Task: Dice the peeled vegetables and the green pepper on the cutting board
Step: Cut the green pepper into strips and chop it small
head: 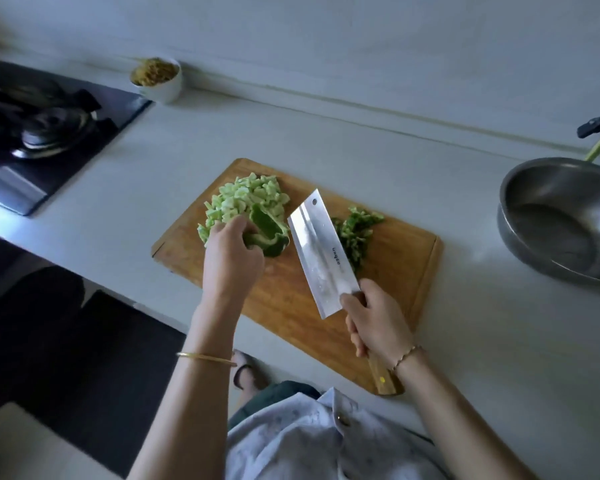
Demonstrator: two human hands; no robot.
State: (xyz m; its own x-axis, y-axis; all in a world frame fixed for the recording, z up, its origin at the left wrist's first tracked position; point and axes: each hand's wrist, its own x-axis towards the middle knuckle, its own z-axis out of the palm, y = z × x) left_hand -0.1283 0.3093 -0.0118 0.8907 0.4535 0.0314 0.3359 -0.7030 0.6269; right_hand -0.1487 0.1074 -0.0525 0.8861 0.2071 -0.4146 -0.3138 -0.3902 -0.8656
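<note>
Wooden cutting board (388,268), shiny steel cleaver (321,252); metal bowl (548,188)

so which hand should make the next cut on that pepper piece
Right. The right hand already grips the cleaver, its blade just beside the pepper piece, which the left hand holds over the cutting board.

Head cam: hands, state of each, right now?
Left hand: holds the green pepper piece on the cutting board.
Right hand: grips the cleaver, blade over the board.
</note>
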